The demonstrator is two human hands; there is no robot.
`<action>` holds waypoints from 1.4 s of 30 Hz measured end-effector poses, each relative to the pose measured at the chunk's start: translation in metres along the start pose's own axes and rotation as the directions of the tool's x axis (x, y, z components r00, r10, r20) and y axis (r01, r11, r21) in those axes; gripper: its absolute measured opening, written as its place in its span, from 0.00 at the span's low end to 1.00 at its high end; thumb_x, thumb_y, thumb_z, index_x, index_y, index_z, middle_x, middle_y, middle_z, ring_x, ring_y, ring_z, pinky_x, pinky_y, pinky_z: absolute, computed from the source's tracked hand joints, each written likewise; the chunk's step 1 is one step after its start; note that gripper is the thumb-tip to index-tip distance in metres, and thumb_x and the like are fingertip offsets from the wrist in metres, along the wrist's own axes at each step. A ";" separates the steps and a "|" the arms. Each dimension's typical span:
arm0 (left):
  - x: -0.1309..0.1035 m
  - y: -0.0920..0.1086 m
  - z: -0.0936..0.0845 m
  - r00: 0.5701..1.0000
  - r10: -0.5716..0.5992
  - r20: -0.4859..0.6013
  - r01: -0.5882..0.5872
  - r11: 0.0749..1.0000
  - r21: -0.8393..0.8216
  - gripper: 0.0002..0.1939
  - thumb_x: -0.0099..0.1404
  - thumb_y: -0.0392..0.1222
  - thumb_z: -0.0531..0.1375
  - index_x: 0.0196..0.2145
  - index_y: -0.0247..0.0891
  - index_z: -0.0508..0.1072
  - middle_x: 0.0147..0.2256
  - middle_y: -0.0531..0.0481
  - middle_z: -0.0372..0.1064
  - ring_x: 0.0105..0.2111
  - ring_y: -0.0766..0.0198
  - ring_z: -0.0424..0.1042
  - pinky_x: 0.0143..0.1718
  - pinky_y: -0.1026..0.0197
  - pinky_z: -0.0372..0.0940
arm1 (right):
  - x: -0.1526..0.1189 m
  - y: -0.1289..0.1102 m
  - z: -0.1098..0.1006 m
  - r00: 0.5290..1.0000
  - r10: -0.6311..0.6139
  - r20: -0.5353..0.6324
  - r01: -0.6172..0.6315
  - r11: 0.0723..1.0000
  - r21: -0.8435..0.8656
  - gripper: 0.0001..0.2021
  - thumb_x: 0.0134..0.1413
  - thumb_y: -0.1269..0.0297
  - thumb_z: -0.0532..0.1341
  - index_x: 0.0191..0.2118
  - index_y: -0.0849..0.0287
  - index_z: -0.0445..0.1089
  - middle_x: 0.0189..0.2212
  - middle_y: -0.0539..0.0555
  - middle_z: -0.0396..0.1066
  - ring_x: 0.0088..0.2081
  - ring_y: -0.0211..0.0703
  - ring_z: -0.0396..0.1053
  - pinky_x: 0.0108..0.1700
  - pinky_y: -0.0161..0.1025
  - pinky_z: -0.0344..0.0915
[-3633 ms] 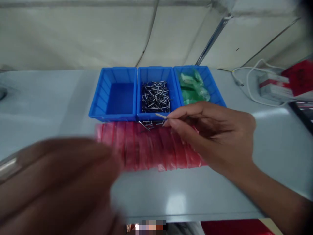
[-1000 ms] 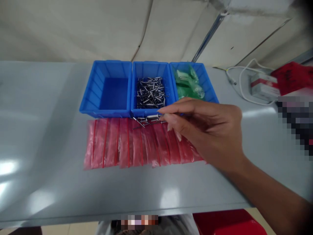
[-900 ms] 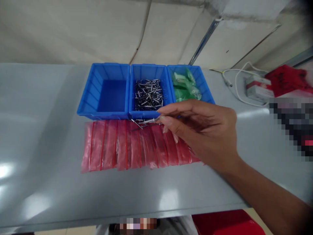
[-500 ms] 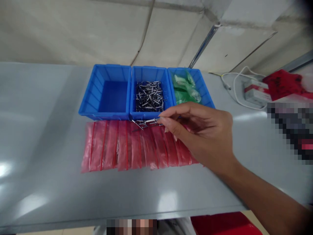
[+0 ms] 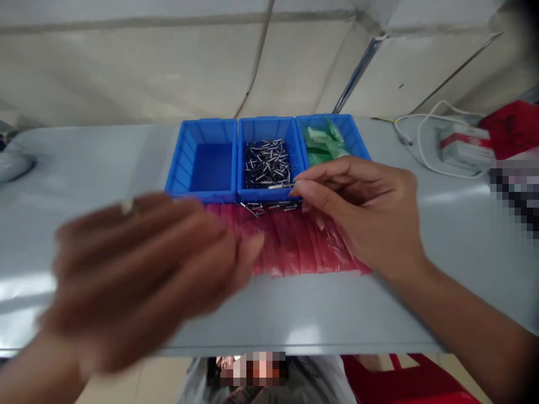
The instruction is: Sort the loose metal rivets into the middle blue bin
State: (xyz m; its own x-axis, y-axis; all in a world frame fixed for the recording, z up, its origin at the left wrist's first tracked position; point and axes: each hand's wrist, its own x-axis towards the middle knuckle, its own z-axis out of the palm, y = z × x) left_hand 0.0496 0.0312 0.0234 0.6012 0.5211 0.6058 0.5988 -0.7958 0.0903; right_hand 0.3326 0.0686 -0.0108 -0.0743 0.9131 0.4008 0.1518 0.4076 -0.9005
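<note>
My right hand (image 5: pixel 366 207) is closed in a pinch on a blind rivet (image 5: pixel 280 186), held over the front wall of the middle blue bin (image 5: pixel 265 196). That bin holds a heap of blind rivets (image 5: pixel 269 163). A few loose rivets (image 5: pixel 252 209) lie in front of it, by a row of red zip bags (image 5: pixel 290 247). My left hand (image 5: pixel 155 275) is in the air at the left, smeared by motion, and hides the left part of the row. Whether its fingers hold anything is unclear.
To the left stands a blue bin (image 5: pixel 213 168) with nothing in it; the right blue bin (image 5: pixel 360 140) holds green bags (image 5: pixel 320 140). A white cable (image 5: pixel 421 154), a red-and-white box (image 5: pixel 465 147) and a red bag (image 5: pixel 514 132) lie at the right. The grey table's front edge (image 5: pixel 311 349) is near me.
My left hand has come into view from the left. My right hand still pinches a rivet, now in front of the middle bin's opening. The view has shifted slightly.
</note>
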 end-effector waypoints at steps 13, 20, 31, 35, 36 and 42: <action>0.055 -0.048 0.044 0.998 -0.058 0.030 0.047 0.953 0.301 0.13 0.83 0.44 0.54 0.49 0.39 0.78 0.44 0.48 0.79 0.49 0.56 0.82 0.51 0.50 0.80 | -0.001 0.001 -0.010 0.615 -0.461 0.640 0.788 0.322 -0.525 0.11 0.71 0.78 0.64 0.44 0.57 0.83 0.39 0.53 0.88 0.37 0.47 0.82 0.30 0.46 0.72; 0.009 -0.046 0.059 0.982 0.134 0.136 -0.158 0.971 0.182 0.19 0.81 0.40 0.63 0.65 0.34 0.71 0.67 0.35 0.74 0.72 0.43 0.73 0.68 0.40 0.80 | -0.002 0.004 -0.008 0.548 -0.300 0.781 0.832 0.092 -0.548 0.15 0.72 0.79 0.58 0.44 0.59 0.83 0.38 0.56 0.84 0.37 0.47 0.77 0.33 0.45 0.69; 0.005 -0.059 0.060 0.986 0.117 0.117 -0.129 0.986 0.102 0.15 0.83 0.38 0.61 0.64 0.42 0.74 0.67 0.43 0.76 0.72 0.54 0.72 0.68 0.40 0.80 | 0.000 0.005 -0.008 0.693 -0.301 0.655 0.718 0.375 -0.587 0.18 0.77 0.73 0.55 0.57 0.50 0.81 0.41 0.51 0.84 0.38 0.44 0.79 0.31 0.42 0.68; 0.005 -0.059 0.060 0.986 0.113 0.124 -0.125 0.987 0.097 0.17 0.82 0.39 0.62 0.65 0.42 0.73 0.67 0.42 0.76 0.73 0.54 0.72 0.70 0.42 0.78 | -0.006 0.006 -0.009 0.679 -0.448 0.581 0.731 0.342 -0.591 0.09 0.74 0.72 0.63 0.50 0.52 0.80 0.41 0.50 0.83 0.37 0.40 0.79 0.32 0.40 0.72; 0.006 -0.058 0.059 0.987 0.115 0.116 -0.126 0.987 0.096 0.17 0.82 0.38 0.62 0.65 0.41 0.73 0.67 0.41 0.76 0.72 0.53 0.73 0.69 0.42 0.79 | -0.007 0.004 -0.009 0.704 -0.453 0.547 0.709 0.399 -0.582 0.07 0.73 0.71 0.65 0.48 0.53 0.80 0.42 0.50 0.84 0.38 0.40 0.80 0.34 0.40 0.73; 0.010 -0.043 0.054 0.973 0.232 -0.023 -0.229 0.970 0.083 0.19 0.80 0.49 0.67 0.60 0.36 0.76 0.55 0.42 0.83 0.57 0.48 0.83 0.54 0.44 0.83 | -0.011 -0.020 0.000 0.939 -0.277 0.204 0.338 0.857 -0.390 0.07 0.72 0.68 0.69 0.44 0.46 0.82 0.39 0.48 0.84 0.38 0.43 0.82 0.42 0.45 0.83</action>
State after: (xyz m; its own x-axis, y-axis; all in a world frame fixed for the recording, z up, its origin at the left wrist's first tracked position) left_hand 0.0585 0.0874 -0.0165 0.7112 0.3155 0.6282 0.4871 -0.8655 -0.1167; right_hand 0.3302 0.0507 0.0030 -0.3131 0.7432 0.5913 0.4895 0.6598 -0.5701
